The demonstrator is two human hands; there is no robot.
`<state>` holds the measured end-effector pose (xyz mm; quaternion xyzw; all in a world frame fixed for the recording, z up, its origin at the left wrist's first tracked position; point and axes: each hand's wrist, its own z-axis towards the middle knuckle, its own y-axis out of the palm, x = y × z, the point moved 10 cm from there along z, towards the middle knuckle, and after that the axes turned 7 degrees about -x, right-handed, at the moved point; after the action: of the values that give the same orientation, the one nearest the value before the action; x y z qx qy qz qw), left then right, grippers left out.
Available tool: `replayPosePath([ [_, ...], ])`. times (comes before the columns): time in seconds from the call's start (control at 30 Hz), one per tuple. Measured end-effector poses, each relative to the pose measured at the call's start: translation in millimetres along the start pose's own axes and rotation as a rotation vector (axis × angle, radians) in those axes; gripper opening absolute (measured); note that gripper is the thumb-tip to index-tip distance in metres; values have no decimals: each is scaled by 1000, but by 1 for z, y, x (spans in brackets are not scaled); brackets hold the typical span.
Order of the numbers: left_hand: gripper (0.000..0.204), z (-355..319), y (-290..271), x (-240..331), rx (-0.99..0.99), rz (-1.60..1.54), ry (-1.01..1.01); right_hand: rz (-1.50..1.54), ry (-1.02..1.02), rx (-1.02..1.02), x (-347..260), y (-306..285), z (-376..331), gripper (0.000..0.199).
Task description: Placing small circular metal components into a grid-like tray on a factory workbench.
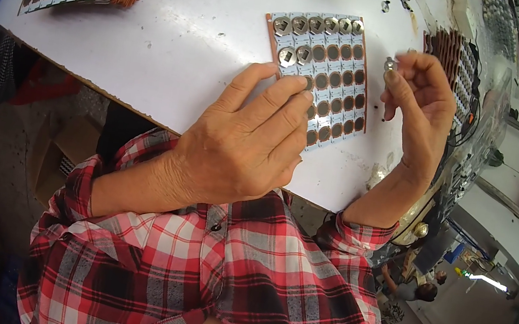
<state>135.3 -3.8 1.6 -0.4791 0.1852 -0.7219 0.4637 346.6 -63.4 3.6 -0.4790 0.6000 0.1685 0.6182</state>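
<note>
L hand (245, 143) on panel (334, 80) – R hand (421, 98) pinches metal cap (390, 64).

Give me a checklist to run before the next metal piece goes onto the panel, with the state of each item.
1. Left hand pressing flat on the grey panel of round brown sockets: ok.
2. Right hand pinching a small silvery metal piece at its fingertips: ok.
3. Metal piece turned the right way: cannot tell.
4. Empty sockets within reach: ok, most rows unfilled.
5. Panel lying flat on the white table: ok.
</note>
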Motion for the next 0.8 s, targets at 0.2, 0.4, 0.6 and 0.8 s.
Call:
replayPosePath([
  [0.2,44,0,2,-1,19,-13,10,-132,43,-52,4,37,4,28],
  [0.4,23,-1,0,-1,63,-28,-3,35,-143,-31,-17,53,4,28],
  [0.6,42,-1,0,-1,29,-44,15,4,-127,-25,-12,70,1,16],
  [0.8,39,-3,2,-2,43,-27,9,54,-108,-23,-9,66,6,17],
])
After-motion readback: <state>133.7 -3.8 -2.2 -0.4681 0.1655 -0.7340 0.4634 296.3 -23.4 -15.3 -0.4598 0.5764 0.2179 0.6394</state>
